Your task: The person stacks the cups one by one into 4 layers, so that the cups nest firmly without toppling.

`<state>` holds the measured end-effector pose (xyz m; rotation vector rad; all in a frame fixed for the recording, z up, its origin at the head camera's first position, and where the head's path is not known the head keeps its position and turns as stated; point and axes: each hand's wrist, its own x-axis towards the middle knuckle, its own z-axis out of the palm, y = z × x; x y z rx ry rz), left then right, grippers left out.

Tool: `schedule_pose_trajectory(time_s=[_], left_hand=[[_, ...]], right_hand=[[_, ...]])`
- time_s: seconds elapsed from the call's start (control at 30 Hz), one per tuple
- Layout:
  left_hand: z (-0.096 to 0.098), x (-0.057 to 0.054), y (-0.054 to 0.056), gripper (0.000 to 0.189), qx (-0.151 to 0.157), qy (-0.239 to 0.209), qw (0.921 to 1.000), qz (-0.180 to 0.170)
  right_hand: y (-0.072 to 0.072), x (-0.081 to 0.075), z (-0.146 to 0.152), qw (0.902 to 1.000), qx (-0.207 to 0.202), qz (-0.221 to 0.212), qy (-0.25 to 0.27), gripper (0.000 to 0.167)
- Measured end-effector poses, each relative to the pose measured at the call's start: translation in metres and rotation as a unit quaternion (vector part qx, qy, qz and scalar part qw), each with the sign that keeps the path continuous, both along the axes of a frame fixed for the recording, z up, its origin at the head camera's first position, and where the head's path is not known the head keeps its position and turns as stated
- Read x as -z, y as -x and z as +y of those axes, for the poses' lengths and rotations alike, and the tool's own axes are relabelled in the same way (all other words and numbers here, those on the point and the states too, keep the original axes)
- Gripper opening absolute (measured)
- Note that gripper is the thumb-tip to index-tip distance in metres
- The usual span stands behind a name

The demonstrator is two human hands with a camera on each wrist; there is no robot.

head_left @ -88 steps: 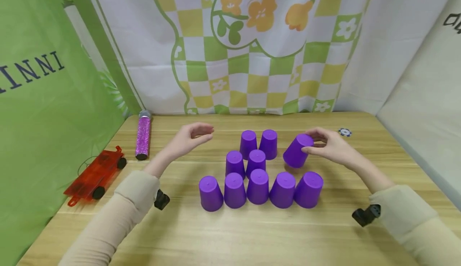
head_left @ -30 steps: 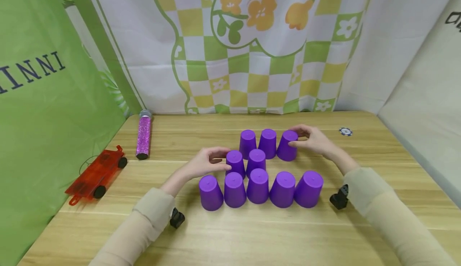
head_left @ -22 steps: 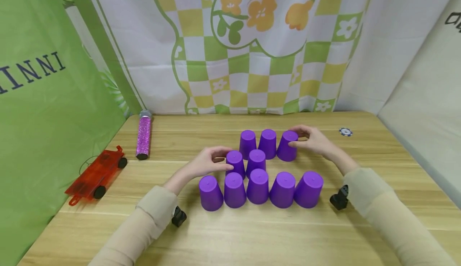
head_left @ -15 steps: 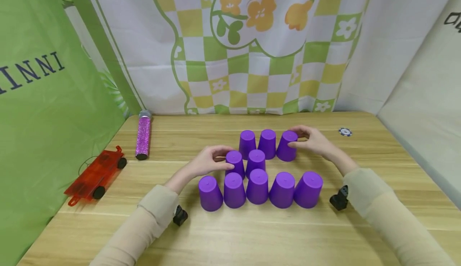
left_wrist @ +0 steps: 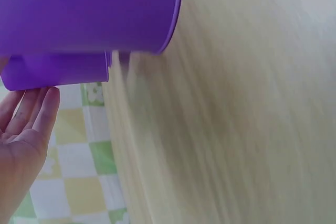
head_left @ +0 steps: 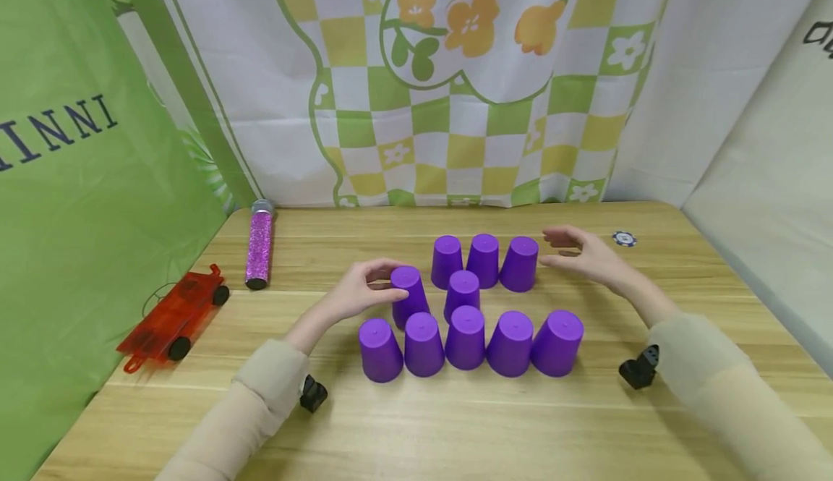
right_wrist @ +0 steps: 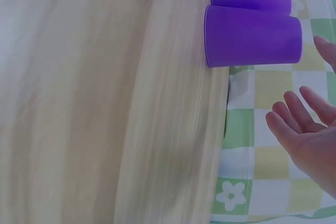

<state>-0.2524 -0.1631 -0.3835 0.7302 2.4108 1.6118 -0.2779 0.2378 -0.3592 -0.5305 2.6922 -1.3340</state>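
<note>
Your left hand is pinching the held cup between thumb and fingers; compared with half a second ago, it is drawing that cup leftward, away from the middle cup it was standing beside. The held cup is leaning a little, top toward the left, behind the front row; you can't tell whether its rim is touching the table. Your right hand is no longer gripping the right-end cup; it is now hovering just beside it, holding nothing, thumb and fingers parted. That cup is standing upside down, finishing the back row of three. Nearer you, five purple cups are forming the front row. Farther out, a poker chip is lying beyond your right hand, while a microphone and a red toy car are resting at the left.
</note>
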Motion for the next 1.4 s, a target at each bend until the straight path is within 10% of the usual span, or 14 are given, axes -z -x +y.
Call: schedule_pose_trajectory(time_s=[0.37,0.83,1.4], left_hand=[[-0.018,-0.021,-0.001,0.045,-0.081,0.0,0.9967,0.008],[-0.013,-0.022,0.015,0.046,-0.207,-0.02,0.977,0.047],[0.012,-0.004,0.039,0.047,-0.197,0.012,0.979,0.05]], right_hand=[[-0.033,-0.015,0.02,0.9989,0.044,-0.005,-0.015,0.053],[-0.089,-0.015,0.017,0.9958,0.085,-0.032,0.012,0.057],[-0.129,0.014,-0.003,0.9943,0.035,-0.012,0.1,0.06]])
